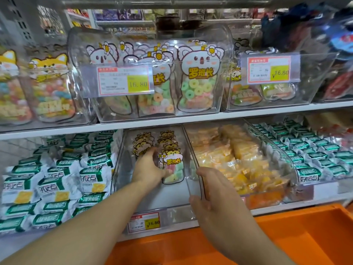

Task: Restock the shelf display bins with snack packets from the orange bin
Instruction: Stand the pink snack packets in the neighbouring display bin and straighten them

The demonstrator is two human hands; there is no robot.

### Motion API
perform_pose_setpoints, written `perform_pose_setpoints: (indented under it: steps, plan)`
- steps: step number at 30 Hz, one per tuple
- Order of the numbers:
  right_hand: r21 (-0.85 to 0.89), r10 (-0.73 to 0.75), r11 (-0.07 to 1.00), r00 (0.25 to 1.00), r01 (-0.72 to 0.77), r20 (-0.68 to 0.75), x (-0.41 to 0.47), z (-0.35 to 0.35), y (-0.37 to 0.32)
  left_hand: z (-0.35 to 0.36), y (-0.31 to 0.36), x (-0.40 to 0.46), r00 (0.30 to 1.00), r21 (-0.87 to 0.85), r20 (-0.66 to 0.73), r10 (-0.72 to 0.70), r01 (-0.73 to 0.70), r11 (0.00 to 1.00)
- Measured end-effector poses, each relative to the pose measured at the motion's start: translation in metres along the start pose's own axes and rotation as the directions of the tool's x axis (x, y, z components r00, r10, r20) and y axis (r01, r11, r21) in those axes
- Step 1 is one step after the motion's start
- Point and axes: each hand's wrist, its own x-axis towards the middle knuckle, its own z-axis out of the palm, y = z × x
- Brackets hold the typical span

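Clear bin [122,169] of candy packets [172,167], left hand [148,169] gripping one, right hand [208,190] clutching bin wall.

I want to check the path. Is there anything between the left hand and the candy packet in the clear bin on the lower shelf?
Nothing visible. The left hand is already inside the clear bin and touches the front candy packet. The right hand grips the bin's right wall beside it.
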Motion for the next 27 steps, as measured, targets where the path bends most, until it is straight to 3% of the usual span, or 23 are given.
perform_pose_setpoints:
  steps: [13, 16, 22, 27]
  plan:
    - [-0.028, -0.014, 1.0, 1.0, 0.014, -0.014, -0.001, 0.002, 0.0, -0.002, -0.004, -0.009, 1.0, -0.029, 0.013, 0.017, -0.017, 0.999]
    - [-0.034, -0.018, 0.999, 1.0, 0.017, -0.015, -0.001, 0.003, 0.0, -0.005, -0.002, -0.014, 0.999, 0.096, -0.009, 0.052, -0.051, 0.994]
    - [-0.065, -0.048, 0.997, 0.999, 0.047, -0.019, -0.001, 0.003, 0.002, -0.004, 0.006, -0.017, 0.991, 0.373, 0.103, 0.083, -0.116, 0.92]
    - [-0.086, -0.053, 0.995, 0.998, 0.052, -0.019, -0.001, 0.004, 0.003, 0.002, 0.01, -0.014, 0.993, 0.402, 0.072, 0.09, -0.111, 0.909]
